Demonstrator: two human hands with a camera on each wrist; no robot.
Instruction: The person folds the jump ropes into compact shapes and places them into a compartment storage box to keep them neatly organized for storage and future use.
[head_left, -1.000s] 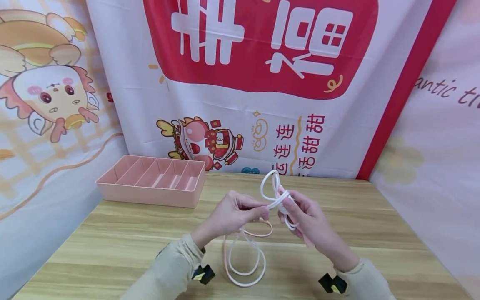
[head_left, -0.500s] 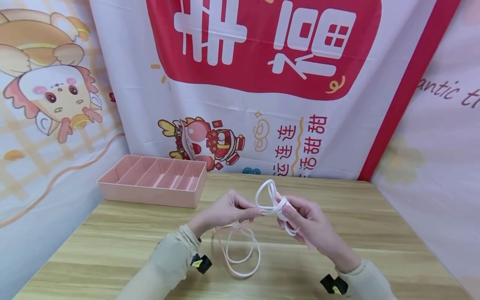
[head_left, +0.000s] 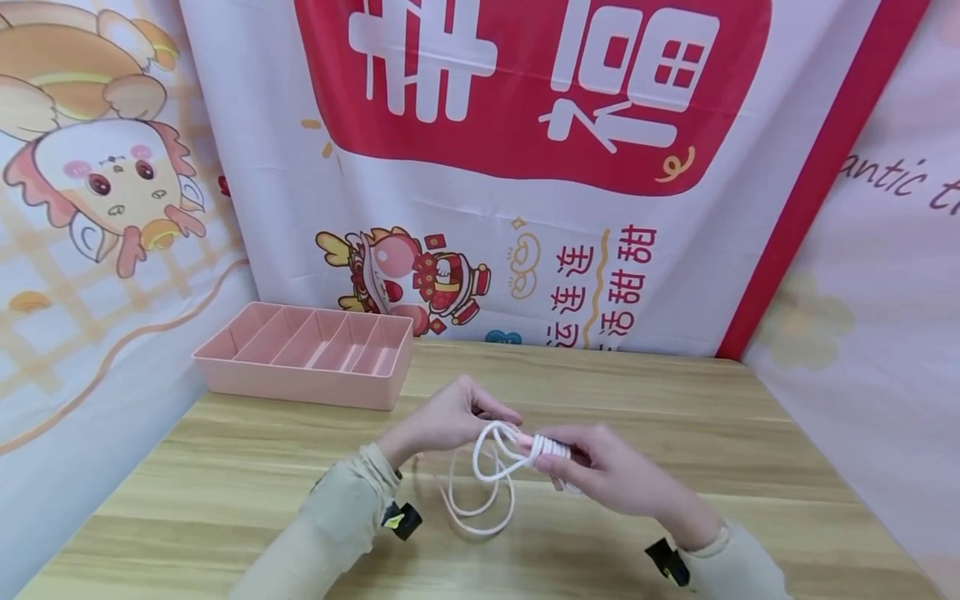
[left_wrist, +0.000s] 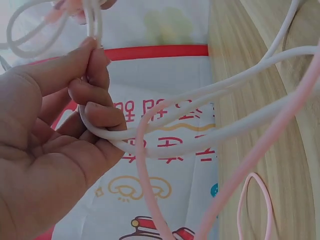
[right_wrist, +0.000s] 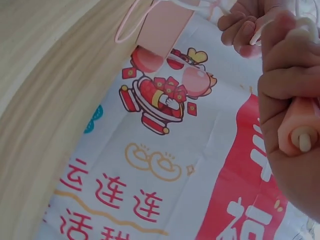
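Observation:
A jump rope with a pink handle (right_wrist: 295, 122) and a white-to-pink cord (left_wrist: 200, 142) is between the two hands. My right hand (head_left: 626, 471) grips the handle, its end poking out below the fingers in the right wrist view. White cord is wound in several turns (head_left: 551, 450) around the handle, and loops stick out to the left. With thumb and fingers my left hand (head_left: 446, 417) pinches the cord just left of the winding; in the left wrist view cord also runs through its curled fingers. The loose cord hangs in loops below the left hand.
A pink divided box (head_left: 300, 387) stands at the back left of the wooden table (head_left: 675, 400). Printed cloths (head_left: 480, 200) hang behind the table and along both sides.
The wound bundle has tipped from upright to pointing left as my right hand turned and lowered. The cord loops swung down and left. My left hand shifted slightly left.

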